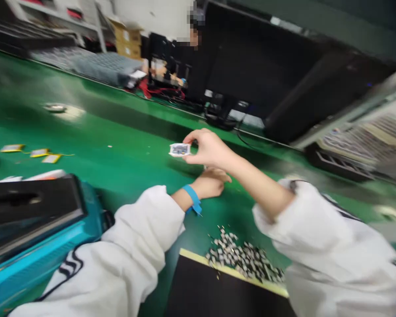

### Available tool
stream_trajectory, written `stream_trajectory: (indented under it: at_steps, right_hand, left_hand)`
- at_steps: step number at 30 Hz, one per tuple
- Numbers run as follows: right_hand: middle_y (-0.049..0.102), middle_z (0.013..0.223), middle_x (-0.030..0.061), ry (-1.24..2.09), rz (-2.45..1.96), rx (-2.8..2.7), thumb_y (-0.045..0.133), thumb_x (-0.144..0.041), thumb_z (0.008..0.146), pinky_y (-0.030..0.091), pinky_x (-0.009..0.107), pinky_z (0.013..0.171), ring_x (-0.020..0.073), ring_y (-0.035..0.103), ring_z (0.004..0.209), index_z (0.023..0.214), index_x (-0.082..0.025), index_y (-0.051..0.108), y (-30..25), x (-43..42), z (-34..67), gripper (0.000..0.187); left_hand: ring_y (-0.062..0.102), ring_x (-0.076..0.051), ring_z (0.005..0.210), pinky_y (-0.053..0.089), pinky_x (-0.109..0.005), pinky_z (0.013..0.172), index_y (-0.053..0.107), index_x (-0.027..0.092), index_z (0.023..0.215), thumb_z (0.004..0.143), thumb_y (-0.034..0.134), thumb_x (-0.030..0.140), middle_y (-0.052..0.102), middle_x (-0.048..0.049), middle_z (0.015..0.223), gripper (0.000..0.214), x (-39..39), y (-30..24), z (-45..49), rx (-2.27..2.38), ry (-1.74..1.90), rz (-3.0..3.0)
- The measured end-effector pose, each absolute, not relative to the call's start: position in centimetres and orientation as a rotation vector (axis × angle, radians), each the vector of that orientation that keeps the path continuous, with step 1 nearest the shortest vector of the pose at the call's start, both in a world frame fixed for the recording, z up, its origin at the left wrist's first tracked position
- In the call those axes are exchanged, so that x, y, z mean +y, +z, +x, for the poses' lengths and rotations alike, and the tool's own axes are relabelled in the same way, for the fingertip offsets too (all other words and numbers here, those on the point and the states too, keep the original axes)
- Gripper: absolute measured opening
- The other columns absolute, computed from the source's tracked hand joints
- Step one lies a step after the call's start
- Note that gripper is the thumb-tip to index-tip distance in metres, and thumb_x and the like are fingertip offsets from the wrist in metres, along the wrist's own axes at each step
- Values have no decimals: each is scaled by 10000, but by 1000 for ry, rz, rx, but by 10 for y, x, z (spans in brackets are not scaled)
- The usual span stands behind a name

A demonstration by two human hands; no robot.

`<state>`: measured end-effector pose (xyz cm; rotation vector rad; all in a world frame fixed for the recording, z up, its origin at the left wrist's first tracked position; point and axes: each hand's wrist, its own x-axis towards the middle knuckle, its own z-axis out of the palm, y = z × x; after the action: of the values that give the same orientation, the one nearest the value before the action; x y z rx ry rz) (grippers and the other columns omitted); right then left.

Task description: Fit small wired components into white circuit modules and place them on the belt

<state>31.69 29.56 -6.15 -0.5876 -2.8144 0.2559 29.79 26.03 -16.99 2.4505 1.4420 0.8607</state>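
My right hand (210,149) pinches a small white circuit module (180,149) between thumb and fingertips, above the green mat (125,163). My left hand (211,183) lies lower on the mat, just beneath my right hand, with its fingers partly hidden. A blue wrist strap (193,198) circles my left wrist. Nothing clearly shows in my left hand. A heap of small black-and-silver parts (244,257) lies on the mat between my forearms, nearer my right arm.
A teal case with a black lid (36,220) stands at lower left. Flat yellow-edged pouch batteries (39,152) with thin wires lie on the mat at left. A black tray with a yellow rim (218,275) sits at the bottom. Black monitors and equipment line the far edge.
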Motion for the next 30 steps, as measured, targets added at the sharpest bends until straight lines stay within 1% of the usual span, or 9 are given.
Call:
stream_trajectory:
  at_steps: [3, 6, 9, 12, 14, 20, 26, 28, 30]
  right_hand:
    - [581, 790, 11, 290, -835, -2675, 615, -238, 552, 387, 259, 661, 153, 482, 730, 801, -159, 569, -59, 282, 438, 265]
    - [578, 742, 20, 324, -1159, -2594, 593, -239, 581, 391, 255, 584, 142, 476, 644, 799, -169, 562, -82, 260, 536, 231]
    - [584, 738, 36, 328, -1259, -2550, 602, -253, 593, 406, 269, 566, 146, 486, 616, 782, -159, 551, -113, 248, 582, 217]
    - [583, 749, 22, 378, -1242, -2540, 607, -266, 604, 421, 279, 605, 153, 495, 659, 795, -178, 550, -136, 246, 585, 218]
    - [577, 776, 16, 424, -1202, -2521, 608, -275, 618, 424, 289, 658, 156, 496, 704, 820, -186, 547, -148, 247, 576, 229]
    - [552, 821, 33, 533, -1120, -2411, 611, -331, 668, 404, 324, 693, 164, 465, 716, 919, -182, 530, -168, 252, 563, 303]
    - [553, 837, 36, 621, -1048, -2395, 634, -364, 671, 411, 311, 675, 169, 477, 744, 924, -194, 538, -167, 251, 564, 320]
    - [556, 837, 36, 634, -1042, -2385, 642, -372, 665, 414, 309, 673, 170, 481, 748, 927, -192, 541, -166, 251, 564, 333]
    - [560, 830, 35, 644, -1036, -2372, 617, -370, 693, 412, 305, 670, 166, 484, 744, 924, -193, 549, -165, 251, 564, 299]
  left_hand:
    - [494, -200, 961, 396, -389, 867, 562, 103, 895, 814, 479, 151, 550, -77, 957, 125, 263, -164, 312, 1308, 819, 2407]
    - [533, -150, 851, 407, -253, 816, 603, 130, 771, 710, 499, 17, 598, -25, 807, 165, 256, -150, 319, 1011, 687, 2436]
    - [546, -72, 659, 411, -128, 626, 620, 159, 774, 690, 606, 110, 601, 26, 720, 98, 244, -139, 329, 741, 494, 2442]
    - [508, -55, 541, 359, -124, 496, 631, 160, 753, 667, 676, 308, 568, 33, 630, 178, 232, -135, 339, 664, 348, 2438]
    - [477, -56, 507, 319, -143, 466, 633, 165, 728, 637, 697, 351, 537, 39, 581, 217, 226, -135, 344, 677, 285, 2445]
    - [449, -66, 555, 293, -155, 509, 615, 161, 680, 695, 655, 233, 494, 36, 572, 84, 219, -130, 350, 802, 207, 2424]
    - [412, -68, 496, 276, -164, 474, 553, 116, 602, 739, 599, 300, 464, 29, 543, 234, 221, -132, 346, 1111, 328, 2333]
    - [438, -79, 525, 297, -166, 485, 564, 108, 660, 761, 570, 275, 502, 12, 590, 195, 219, -131, 342, 1174, 386, 2311]
    - [505, -88, 633, 358, -156, 553, 584, 115, 811, 783, 530, 185, 574, -16, 748, 93, 217, -129, 338, 1136, 412, 2295]
